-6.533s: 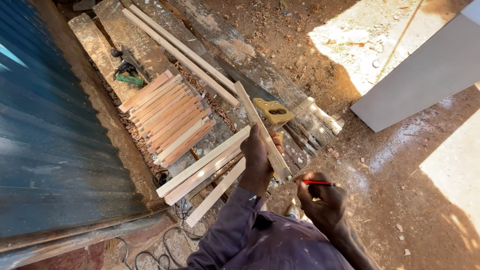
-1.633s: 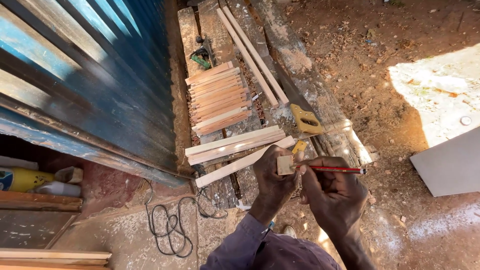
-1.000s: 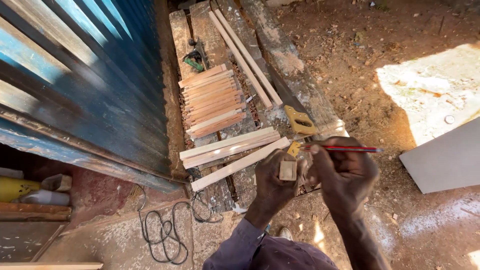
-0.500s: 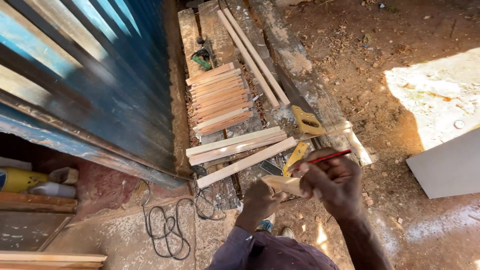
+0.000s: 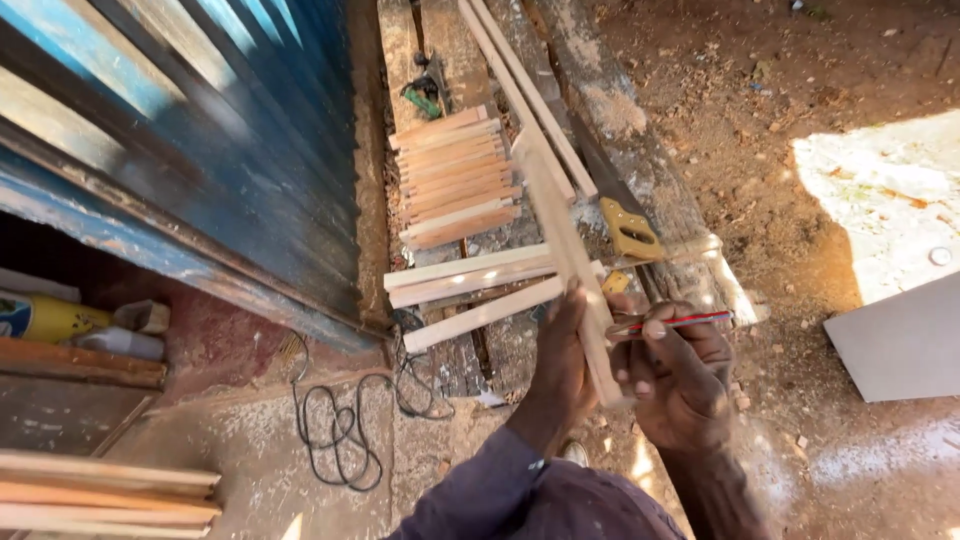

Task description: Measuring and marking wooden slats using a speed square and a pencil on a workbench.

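Observation:
My left hand [image 5: 562,362] grips a long pale wooden strip [image 5: 566,252] near its lower end and holds it up, pointing away from me. My right hand [image 5: 676,378] is just right of the strip and pinches a red pencil [image 5: 672,323] that lies level, its tip toward the strip. Below the strip, on the rough plank bench [image 5: 640,150], lie three cut strips [image 5: 470,290] side by side and a row of several short reddish slats [image 5: 455,176]. A yellow-handled handsaw [image 5: 628,230] rests on the bench right of the strip.
A blue corrugated metal wall [image 5: 200,140] runs along the left. A black cable [image 5: 345,440] coils on the concrete floor. More timber strips [image 5: 100,490] lie at the lower left, a green tool [image 5: 425,96] at the bench's far end, a white board [image 5: 900,335] on the dirt right.
The strip was held end-on close to both hands; now my left hand has swung it up lengthwise, pointing away. My right hand with the pencil has stayed beside it.

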